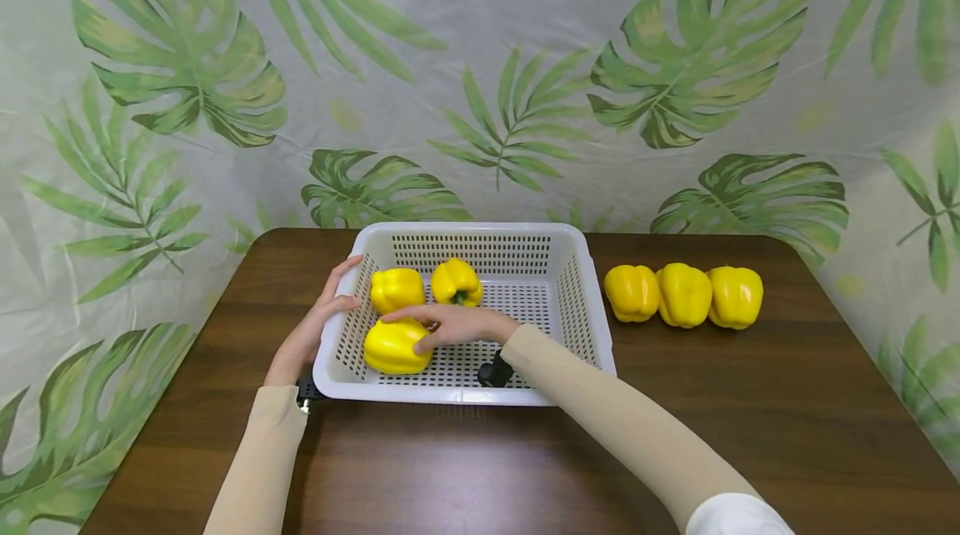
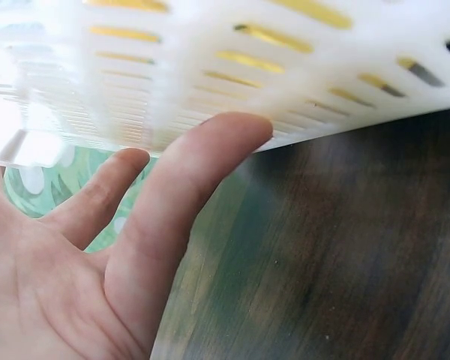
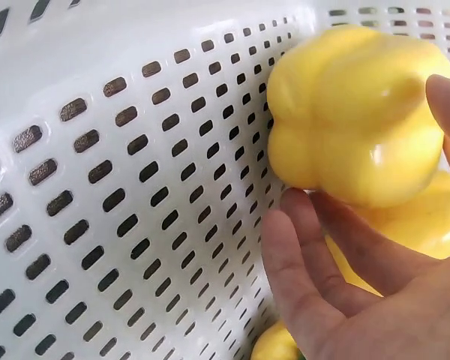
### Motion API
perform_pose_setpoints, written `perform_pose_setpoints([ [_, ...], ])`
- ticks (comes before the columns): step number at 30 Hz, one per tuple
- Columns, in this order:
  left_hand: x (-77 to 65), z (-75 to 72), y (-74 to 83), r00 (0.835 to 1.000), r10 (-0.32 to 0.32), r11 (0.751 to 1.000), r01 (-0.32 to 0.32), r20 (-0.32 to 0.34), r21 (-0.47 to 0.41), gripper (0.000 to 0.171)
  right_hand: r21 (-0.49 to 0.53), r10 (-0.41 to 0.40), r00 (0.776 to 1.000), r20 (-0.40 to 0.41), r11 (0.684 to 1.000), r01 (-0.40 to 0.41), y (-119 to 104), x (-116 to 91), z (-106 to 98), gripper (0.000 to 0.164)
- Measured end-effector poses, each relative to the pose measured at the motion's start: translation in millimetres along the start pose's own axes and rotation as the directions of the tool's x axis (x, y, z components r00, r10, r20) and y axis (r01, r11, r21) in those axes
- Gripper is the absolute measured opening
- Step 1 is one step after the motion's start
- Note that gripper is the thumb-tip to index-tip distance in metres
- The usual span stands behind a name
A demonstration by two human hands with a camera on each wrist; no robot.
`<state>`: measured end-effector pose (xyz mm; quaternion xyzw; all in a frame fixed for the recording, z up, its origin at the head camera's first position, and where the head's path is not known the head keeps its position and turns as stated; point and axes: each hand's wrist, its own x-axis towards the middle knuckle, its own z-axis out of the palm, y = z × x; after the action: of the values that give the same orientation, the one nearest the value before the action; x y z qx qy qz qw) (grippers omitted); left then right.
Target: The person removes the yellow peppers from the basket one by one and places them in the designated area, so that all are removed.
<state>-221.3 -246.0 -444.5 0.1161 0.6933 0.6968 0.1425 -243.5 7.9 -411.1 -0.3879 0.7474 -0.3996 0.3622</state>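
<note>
A white perforated plastic basket [image 1: 465,396] stands on the brown table, with three yellow bell peppers in its left part. My right hand [image 1: 457,325] reaches into it and holds the nearest bell pepper [image 1: 393,347] at the front left. In the right wrist view, that pepper [image 3: 352,112] lies between the thumb on one side and the fingers [image 3: 315,255] on the other. Behind it are a second pepper [image 1: 397,291] and a third pepper [image 1: 456,281]. Along the basket's left side, my left hand [image 1: 311,331] rests with thumb and fingers extended, the thumb [image 2: 187,172] touching the outer wall.
Three more yellow bell peppers stand in a row right of the basket: one on the left [image 1: 632,293], one in the middle [image 1: 684,295], one on the right [image 1: 735,297]. Behind the wooden table [image 1: 450,468] hangs a leaf-patterned cloth [image 1: 517,10].
</note>
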Motion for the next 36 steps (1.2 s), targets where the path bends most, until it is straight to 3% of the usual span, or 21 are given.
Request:
perform_pose_setpoints([
  [10,0.6,0.1,-0.6,1.000,0.011,1.000,-0.011,-0.003,0.016,0.065,0.083,0.026,1.000,0.016,0.996,-0.028,0.1,0.0,2.0,0.055],
  [17,0.7,-0.8,-0.9,1.000,0.010,1.000,-0.010,-0.003,0.016,0.064,0.066,0.008,0.997,0.072,0.998,-0.013,-0.3,-0.8,1.3,0.059],
  [36,1.1,0.2,-0.7,1.000,-0.007,1.000,0.007,-0.008,0.015,0.065,0.158,0.010,1.000,0.013,0.987,-0.012,-2.2,-3.7,-0.6,0.053],
])
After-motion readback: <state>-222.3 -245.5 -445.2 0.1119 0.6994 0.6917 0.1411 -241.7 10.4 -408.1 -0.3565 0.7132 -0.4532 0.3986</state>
